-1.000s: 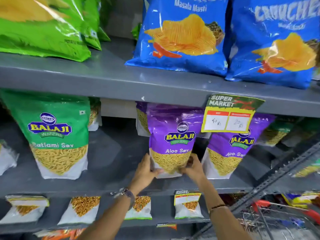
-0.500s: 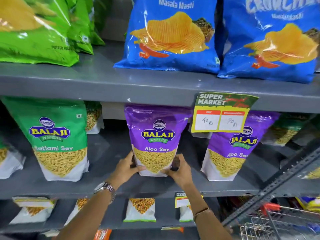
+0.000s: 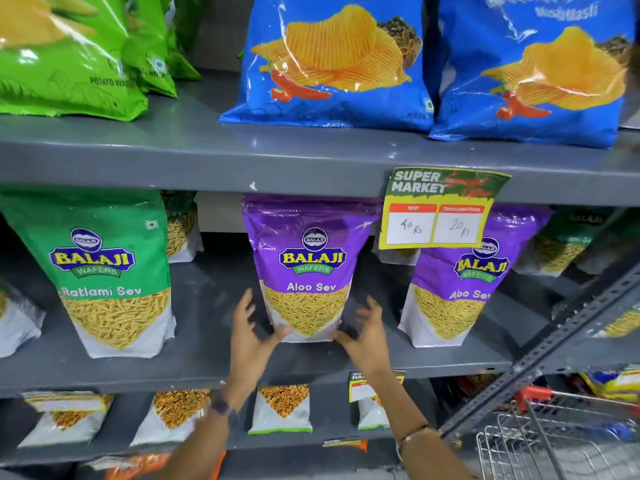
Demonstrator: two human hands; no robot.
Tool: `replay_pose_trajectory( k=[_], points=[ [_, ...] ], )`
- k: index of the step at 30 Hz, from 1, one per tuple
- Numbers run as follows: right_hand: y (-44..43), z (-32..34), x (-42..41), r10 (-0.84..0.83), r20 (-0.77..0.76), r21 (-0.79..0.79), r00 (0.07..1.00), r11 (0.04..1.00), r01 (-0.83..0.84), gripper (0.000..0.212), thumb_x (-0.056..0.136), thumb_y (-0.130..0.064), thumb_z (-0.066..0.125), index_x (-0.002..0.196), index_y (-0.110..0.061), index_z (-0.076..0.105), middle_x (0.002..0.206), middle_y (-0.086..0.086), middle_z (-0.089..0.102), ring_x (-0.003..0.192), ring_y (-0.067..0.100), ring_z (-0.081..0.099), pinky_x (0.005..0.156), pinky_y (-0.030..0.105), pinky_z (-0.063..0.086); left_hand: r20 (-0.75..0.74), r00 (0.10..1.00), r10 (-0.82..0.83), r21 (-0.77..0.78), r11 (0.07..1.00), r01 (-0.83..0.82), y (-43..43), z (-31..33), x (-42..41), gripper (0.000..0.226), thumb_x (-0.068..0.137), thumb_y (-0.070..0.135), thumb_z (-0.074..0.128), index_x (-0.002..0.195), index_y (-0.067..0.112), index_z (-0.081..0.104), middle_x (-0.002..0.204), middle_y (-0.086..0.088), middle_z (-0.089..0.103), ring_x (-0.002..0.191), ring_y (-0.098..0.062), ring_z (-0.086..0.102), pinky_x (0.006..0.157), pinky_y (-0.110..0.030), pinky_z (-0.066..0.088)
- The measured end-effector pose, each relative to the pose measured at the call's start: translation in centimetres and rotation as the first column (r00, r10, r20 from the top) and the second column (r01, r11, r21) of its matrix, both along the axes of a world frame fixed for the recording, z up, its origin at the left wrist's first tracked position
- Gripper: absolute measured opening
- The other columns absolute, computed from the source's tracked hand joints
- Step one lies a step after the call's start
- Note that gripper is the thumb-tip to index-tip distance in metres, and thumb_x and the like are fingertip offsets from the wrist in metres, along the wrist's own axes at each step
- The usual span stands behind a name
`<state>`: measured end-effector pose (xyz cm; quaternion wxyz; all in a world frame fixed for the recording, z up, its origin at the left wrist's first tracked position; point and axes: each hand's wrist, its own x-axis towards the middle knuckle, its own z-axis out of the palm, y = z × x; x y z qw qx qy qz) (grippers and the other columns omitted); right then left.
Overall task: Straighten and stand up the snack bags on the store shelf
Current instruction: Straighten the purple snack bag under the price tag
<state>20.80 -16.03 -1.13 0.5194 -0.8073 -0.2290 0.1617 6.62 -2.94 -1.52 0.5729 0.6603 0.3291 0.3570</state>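
A purple Aloo Sev bag (image 3: pixel 306 268) stands upright in the middle of the grey middle shelf (image 3: pixel 207 358). My left hand (image 3: pixel 251 337) is at its lower left corner and my right hand (image 3: pixel 365 336) at its lower right corner. Both have their fingers spread, and only the thumbs reach the bag's bottom edge. A second purple Aloo Sev bag (image 3: pixel 460 289) stands to the right, leaning slightly. A green Ratlami Sev bag (image 3: pixel 104 275) stands to the left, leaning a little.
A price tag (image 3: pixel 440 209) hangs from the upper shelf edge (image 3: pixel 194 168), overlapping the right purple bag. Blue chip bags (image 3: pixel 332 60) and green chip bags (image 3: pixel 65 57) sit above. Small snack packets (image 3: pixel 280 408) line the lower shelf. A wire shopping cart (image 3: pixel 554 441) is at the bottom right.
The purple bag has been slid left along the shelf and stood upright. Both hands, which gripped its lower corners, have opened their fingers.
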Motion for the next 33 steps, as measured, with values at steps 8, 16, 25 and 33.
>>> replay_pose_trajectory(
  k=[8,16,25,33],
  points=[
    [-8.3,3.9,5.6,-0.788,0.161,0.52,0.595,0.58,0.628,0.041,0.073,0.008,0.051,0.112,-0.002,0.049,0.096,0.011,0.057,0.085,0.023,0.061,0.082,0.042,0.047,0.152,0.981,-0.12,0.201,0.976,0.088,-11.9,0.6,5.7,0.052,0.071,0.013,0.068,0.107,0.043,0.046,0.112,0.029,0.055,0.106,0.001,0.053,0.091,-0.011,0.042],
    [-11.9,5.0,11.9,-0.417,-0.261,0.23,0.871,0.849,0.476,0.048,0.077,0.019,0.046,0.12,-0.001,0.041,0.09,0.003,0.053,0.083,0.021,0.051,0.054,0.012,0.046,-0.135,0.889,-0.437,-0.011,0.898,0.439,-12.2,3.4,16.2,0.088,0.069,0.019,0.077,0.139,0.01,0.025,0.148,-0.007,0.033,0.135,-0.021,0.033,0.112,-0.042,0.032],
    [-13.4,3.2,12.4,-0.22,-0.18,0.27,0.959,0.926,0.263,0.07,0.073,0.017,0.063,0.133,-0.009,0.038,0.114,0.008,0.058,0.092,0.013,0.061,0.062,0.007,0.053,-0.207,0.882,-0.423,0.03,0.898,0.438,-11.2,3.6,18.7,0.043,0.071,0.027,0.075,0.099,0.006,0.05,0.106,-0.012,0.063,0.1,-0.028,0.058,0.087,-0.051,0.05],
    [-13.5,2.1,12.4,-0.22,-0.154,0.256,0.963,0.933,0.254,0.07,0.078,0.011,0.062,0.138,-0.013,0.035,0.134,0.012,0.052,0.12,0.027,0.051,0.095,0.042,0.044,-0.192,0.89,-0.414,0.117,0.89,0.44,-11.9,3.6,17.8,0.051,0.072,0.03,0.073,0.108,0.005,0.049,0.114,-0.014,0.061,0.106,-0.028,0.056,0.088,-0.044,0.048]
  ],
)
